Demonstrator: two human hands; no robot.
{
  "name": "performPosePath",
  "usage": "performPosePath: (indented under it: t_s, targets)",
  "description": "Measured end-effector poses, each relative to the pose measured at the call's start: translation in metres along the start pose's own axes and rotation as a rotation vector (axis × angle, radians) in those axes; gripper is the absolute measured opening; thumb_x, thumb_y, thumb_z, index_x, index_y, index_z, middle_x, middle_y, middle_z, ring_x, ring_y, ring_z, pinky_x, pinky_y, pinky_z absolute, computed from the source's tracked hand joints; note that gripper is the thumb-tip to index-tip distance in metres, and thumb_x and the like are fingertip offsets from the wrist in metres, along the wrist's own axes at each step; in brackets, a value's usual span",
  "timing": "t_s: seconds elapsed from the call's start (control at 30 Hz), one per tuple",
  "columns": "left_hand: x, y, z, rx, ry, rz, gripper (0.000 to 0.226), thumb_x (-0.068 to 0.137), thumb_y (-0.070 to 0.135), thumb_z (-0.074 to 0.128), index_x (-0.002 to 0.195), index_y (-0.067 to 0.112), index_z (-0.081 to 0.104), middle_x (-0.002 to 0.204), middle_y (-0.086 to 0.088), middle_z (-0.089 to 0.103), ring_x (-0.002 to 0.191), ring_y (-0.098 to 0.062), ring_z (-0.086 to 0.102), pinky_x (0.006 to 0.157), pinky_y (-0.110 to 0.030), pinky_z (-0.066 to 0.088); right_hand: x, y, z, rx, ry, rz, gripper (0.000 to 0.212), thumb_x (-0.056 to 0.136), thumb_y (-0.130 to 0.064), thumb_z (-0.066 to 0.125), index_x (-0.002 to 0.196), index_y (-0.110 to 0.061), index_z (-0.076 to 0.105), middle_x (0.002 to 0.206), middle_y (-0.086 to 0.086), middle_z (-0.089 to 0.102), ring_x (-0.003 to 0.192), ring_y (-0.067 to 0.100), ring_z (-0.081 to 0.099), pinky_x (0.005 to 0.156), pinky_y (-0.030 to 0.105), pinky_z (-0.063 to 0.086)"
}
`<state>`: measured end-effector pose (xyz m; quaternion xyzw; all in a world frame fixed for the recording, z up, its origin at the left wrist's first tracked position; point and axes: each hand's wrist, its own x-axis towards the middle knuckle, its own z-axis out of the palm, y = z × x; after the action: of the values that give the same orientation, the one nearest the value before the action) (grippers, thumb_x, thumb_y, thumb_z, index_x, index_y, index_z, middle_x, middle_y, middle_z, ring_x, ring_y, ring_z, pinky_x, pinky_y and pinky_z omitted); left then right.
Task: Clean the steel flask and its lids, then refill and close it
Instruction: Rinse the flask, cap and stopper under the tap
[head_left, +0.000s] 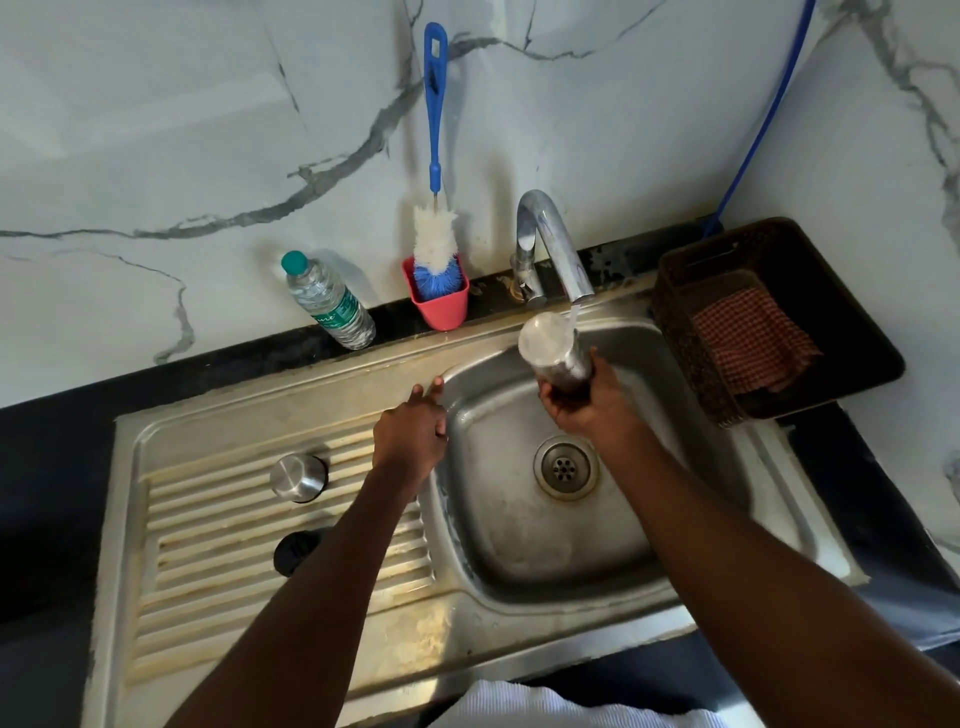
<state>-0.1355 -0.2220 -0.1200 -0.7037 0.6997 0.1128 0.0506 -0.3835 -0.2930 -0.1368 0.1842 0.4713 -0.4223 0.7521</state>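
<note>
Your right hand (582, 400) gripped the flask (553, 351) under the tap (550, 244) at one o'clock; your left hand (410, 431), fingers relaxed, rested on the sink (363, 639) rim.

Soft, even daylight fills the scene, brightest on the white grey-veined marble wall (623, 130) and dimmer toward the lower corners below it. Faint shadows trail right of objects standing against that wall. Wide-angle distortion bends its edges. The stainless steel sink (675, 519) shows dull glare.

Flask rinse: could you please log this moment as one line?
right hand holds flask under running tap | left hand on sink rim | lids off
</note>
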Motion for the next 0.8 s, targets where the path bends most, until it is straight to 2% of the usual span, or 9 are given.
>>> performPosePath:
  t_s: [0.13, 0.23, 0.33, 0.4, 0.47, 0.53, 0.63, 0.7, 0.8]
  targets:
    - [0.000, -0.002, 0.000, -0.005, 0.005, 0.000, 0.005, 0.087, 0.028, 0.076, 0.089, 0.027, 0.072, 0.131, 0.000, 0.072, 0.098, -0.026, 0.076, 0.080, -0.034, 0.056, 0.007, 0.020, 0.010, 0.158, -0.046, 0.091, 0.058, 0.094, -0.053, 0.055, 0.106, 0.002, 0.069, 0.085, 0.023, 0.074, 0.069, 0.030, 0.073, 0.047, 0.028, 0.057]
    - [0.002, -0.002, 0.001, 0.006, 0.007, 0.000, 0.003, 0.089, 0.031, 0.073, 0.089, 0.029, 0.071, 0.119, 0.001, 0.075, 0.089, -0.024, 0.075, 0.078, -0.033, 0.056, 0.006, 0.024, -0.006, 0.229, -0.021, 0.100, 0.051, 0.092, -0.048, 0.060, 0.104, 0.001, 0.071, 0.085, 0.022, 0.074, 0.069, 0.030, 0.073, 0.047, 0.027, 0.057]
    - [0.001, -0.002, 0.005, 0.009, 0.019, 0.005, 0.005, 0.089, 0.029, 0.073, 0.094, 0.029, 0.072, 0.129, -0.001, 0.073, 0.093, -0.025, 0.076, 0.079, -0.035, 0.057, 0.013, 0.012, -0.022, 0.408, -0.003, 0.122, 0.048, 0.088, -0.042, 0.069, 0.114, -0.002, 0.071, 0.094, 0.023, 0.074, 0.078, 0.032, 0.073, 0.049, 0.033, 0.060]
    - [0.000, -0.001, 0.006, -0.006, 0.023, 0.008, 0.004, 0.087, 0.026, 0.075, 0.089, 0.027, 0.073, 0.128, -0.001, 0.073, 0.099, -0.025, 0.076, 0.080, -0.036, 0.057, 0.014, 0.007, -0.016, 0.448, -0.030, 0.152, 0.050, 0.085, -0.038, 0.075, 0.120, -0.003, 0.071, 0.097, 0.023, 0.074, 0.081, 0.034, 0.072, 0.048, 0.038, 0.059]
    - [0.001, -0.002, 0.006, -0.018, 0.024, -0.003, 0.005, 0.085, 0.026, 0.077, 0.083, 0.026, 0.072, 0.115, 0.000, 0.076, 0.093, -0.026, 0.076, 0.077, -0.036, 0.055, 0.012, 0.007, 0.000, 0.353, -0.089, 0.122, 0.051, 0.089, -0.045, 0.069, 0.113, -0.001, 0.071, 0.092, 0.024, 0.073, 0.081, 0.032, 0.071, 0.046, 0.036, 0.059]
    - [0.002, -0.004, 0.004, 0.002, 0.031, -0.001, 0.004, 0.085, 0.029, 0.078, 0.086, 0.027, 0.074, 0.104, 0.001, 0.075, 0.086, -0.025, 0.075, 0.075, -0.035, 0.055, 0.005, 0.014, 0.011, 0.205, -0.111, 0.098, 0.049, 0.091, -0.047, 0.065, 0.109, -0.001, 0.070, 0.091, 0.023, 0.073, 0.079, 0.032, 0.071, 0.049, 0.035, 0.060]
    - [0.003, -0.005, 0.003, 0.022, 0.038, 0.024, 0.018, 0.086, 0.031, 0.079, 0.104, 0.029, 0.077, 0.110, 0.000, 0.075, 0.086, -0.023, 0.075, 0.076, -0.037, 0.058, -0.003, 0.016, 0.001, 0.073, -0.042, 0.058, 0.053, 0.090, -0.050, 0.069, 0.110, -0.002, 0.069, 0.096, 0.024, 0.072, 0.084, 0.036, 0.069, 0.053, 0.042, 0.063]
    - [0.001, -0.003, 0.002, 0.025, 0.028, 0.024, 0.026, 0.087, 0.030, 0.077, 0.112, 0.027, 0.076, 0.117, -0.001, 0.075, 0.089, -0.025, 0.076, 0.077, -0.038, 0.059, -0.005, 0.007, 0.000, 0.065, 0.002, 0.019, 0.046, 0.093, -0.046, 0.065, 0.108, -0.002, 0.068, 0.098, 0.024, 0.072, 0.089, 0.037, 0.068, 0.059, 0.048, 0.064]
    - [-0.002, -0.002, -0.001, 0.012, -0.006, 0.005, 0.034, 0.085, 0.026, 0.076, 0.119, 0.024, 0.074, 0.126, -0.005, 0.073, 0.093, -0.028, 0.076, 0.080, -0.040, 0.060, -0.006, 0.003, 0.011, 0.004, 0.014, 0.021, 0.041, 0.094, -0.044, 0.065, 0.100, -0.003, 0.070, 0.085, 0.022, 0.075, 0.088, 0.036, 0.069, 0.067, 0.048, 0.063]
